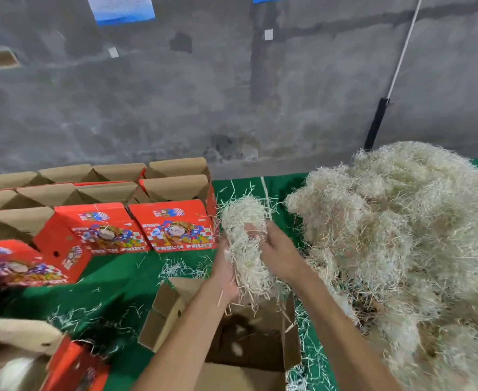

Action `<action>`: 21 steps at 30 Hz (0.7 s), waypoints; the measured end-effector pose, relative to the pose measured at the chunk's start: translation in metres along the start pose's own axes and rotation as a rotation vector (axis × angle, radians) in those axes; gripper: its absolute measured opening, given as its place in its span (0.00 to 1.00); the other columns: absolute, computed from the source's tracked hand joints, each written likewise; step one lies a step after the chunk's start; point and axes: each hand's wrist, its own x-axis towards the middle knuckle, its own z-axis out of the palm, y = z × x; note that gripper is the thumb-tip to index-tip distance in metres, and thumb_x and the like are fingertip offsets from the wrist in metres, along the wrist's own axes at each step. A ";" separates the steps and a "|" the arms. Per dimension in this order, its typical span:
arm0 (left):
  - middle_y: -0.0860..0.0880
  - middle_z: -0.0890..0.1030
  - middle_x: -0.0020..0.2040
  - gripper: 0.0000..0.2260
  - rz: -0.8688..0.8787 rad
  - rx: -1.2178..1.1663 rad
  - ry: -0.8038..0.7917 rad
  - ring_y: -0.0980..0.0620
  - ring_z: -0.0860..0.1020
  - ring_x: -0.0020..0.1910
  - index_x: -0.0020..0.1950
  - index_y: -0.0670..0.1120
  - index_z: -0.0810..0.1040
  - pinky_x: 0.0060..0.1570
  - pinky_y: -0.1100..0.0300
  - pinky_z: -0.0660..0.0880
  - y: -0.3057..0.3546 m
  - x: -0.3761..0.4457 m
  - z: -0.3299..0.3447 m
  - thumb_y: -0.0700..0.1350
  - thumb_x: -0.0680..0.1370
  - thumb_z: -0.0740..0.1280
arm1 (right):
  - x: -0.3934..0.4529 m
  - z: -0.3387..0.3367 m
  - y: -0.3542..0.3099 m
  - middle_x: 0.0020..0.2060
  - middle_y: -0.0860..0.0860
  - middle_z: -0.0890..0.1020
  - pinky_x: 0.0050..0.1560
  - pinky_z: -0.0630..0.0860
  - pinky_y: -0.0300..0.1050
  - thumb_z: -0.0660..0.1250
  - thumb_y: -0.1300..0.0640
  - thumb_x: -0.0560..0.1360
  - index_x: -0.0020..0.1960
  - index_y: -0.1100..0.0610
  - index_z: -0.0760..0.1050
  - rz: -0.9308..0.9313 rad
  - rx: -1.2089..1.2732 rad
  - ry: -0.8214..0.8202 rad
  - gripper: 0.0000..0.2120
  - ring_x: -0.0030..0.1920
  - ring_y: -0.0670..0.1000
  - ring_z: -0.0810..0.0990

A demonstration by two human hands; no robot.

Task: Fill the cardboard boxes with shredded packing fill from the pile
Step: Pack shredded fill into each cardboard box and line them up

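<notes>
Straw-coloured fill clump (245, 244) sits gripped between my left hand (225, 273) and right hand (278, 253), fingers curled around it, above the open box (240, 334). That box looks nearly empty. The pile (396, 238) lies just right. Red boxes (136, 218) wait open on the green bench (113, 280); loose strands litter it. Most filling remains.

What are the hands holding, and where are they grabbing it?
Both hands hold one clump of shredded fill: the left hand cups its lower left side, the right hand grips its right side.
</notes>
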 end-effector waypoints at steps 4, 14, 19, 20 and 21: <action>0.69 0.67 0.62 0.32 0.369 0.332 0.068 0.66 0.66 0.64 0.73 0.59 0.64 0.71 0.57 0.58 0.004 -0.022 -0.021 0.74 0.75 0.54 | -0.013 0.036 -0.003 0.29 0.45 0.73 0.26 0.66 0.36 0.60 0.59 0.83 0.46 0.46 0.68 -0.143 -0.039 0.356 0.10 0.26 0.42 0.68; 0.57 0.69 0.24 0.23 0.417 0.093 0.304 0.56 0.66 0.22 0.25 0.51 0.73 0.29 0.65 0.66 0.040 -0.052 -0.096 0.67 0.70 0.68 | -0.056 0.047 -0.003 0.23 0.47 0.73 0.23 0.70 0.42 0.59 0.36 0.78 0.36 0.52 0.73 0.043 0.229 0.461 0.22 0.23 0.50 0.69; 0.37 0.78 0.63 0.29 0.217 0.020 0.154 0.40 0.79 0.52 0.67 0.41 0.75 0.59 0.39 0.75 0.011 -0.059 -0.106 0.62 0.76 0.67 | -0.059 0.121 -0.034 0.54 0.44 0.81 0.53 0.77 0.36 0.65 0.38 0.78 0.60 0.44 0.73 0.104 0.332 0.249 0.16 0.53 0.45 0.81; 0.36 0.79 0.61 0.20 0.232 0.056 0.187 0.41 0.80 0.50 0.63 0.40 0.77 0.61 0.39 0.75 0.005 -0.063 -0.111 0.55 0.79 0.66 | -0.059 0.126 -0.037 0.53 0.46 0.81 0.48 0.78 0.31 0.69 0.44 0.78 0.59 0.42 0.72 0.103 0.244 0.251 0.12 0.54 0.45 0.80; 0.38 0.81 0.57 0.12 0.234 0.075 0.209 0.44 0.81 0.48 0.56 0.41 0.79 0.61 0.40 0.76 0.003 -0.062 -0.123 0.49 0.80 0.66 | -0.060 0.119 -0.038 0.49 0.47 0.81 0.41 0.79 0.30 0.72 0.50 0.77 0.56 0.41 0.72 0.115 0.193 0.306 0.12 0.55 0.47 0.75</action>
